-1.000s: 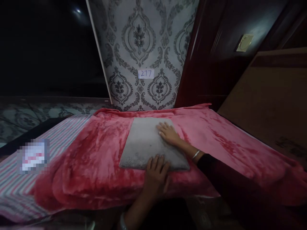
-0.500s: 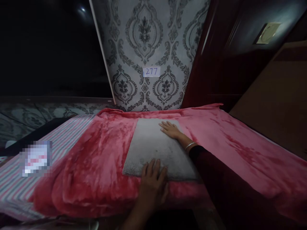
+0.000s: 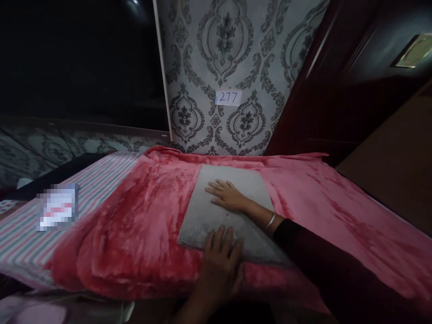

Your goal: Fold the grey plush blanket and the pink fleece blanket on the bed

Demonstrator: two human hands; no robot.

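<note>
A grey fuzzy mat [image 3: 195, 220] lies flat on a red plush blanket [image 3: 145, 216]. My right hand [image 3: 227, 195], with a bangle at the wrist and a dark sleeve, rests palm down on the mat's upper middle, fingers spread. At the mat's near edge is my left hand [image 3: 221, 258], its fingertips on the mat and its fingers stretched out. Neither hand grips anything. My right forearm hides part of the mat's right side.
Left of the blanket, a striped cloth [image 3: 101, 180] carries a pixelated pale item [image 3: 58, 208]. Behind stand a patterned wall [image 3: 216, 54] with a paper marked 277 [image 3: 228, 97], a large black screen [image 3: 77, 63] and a dark red door [image 3: 324, 90].
My right hand has slid left and slightly nearer across the mat. My left hand stays at the near edge. The view has shifted, moving the wall and door rightward in the picture.
</note>
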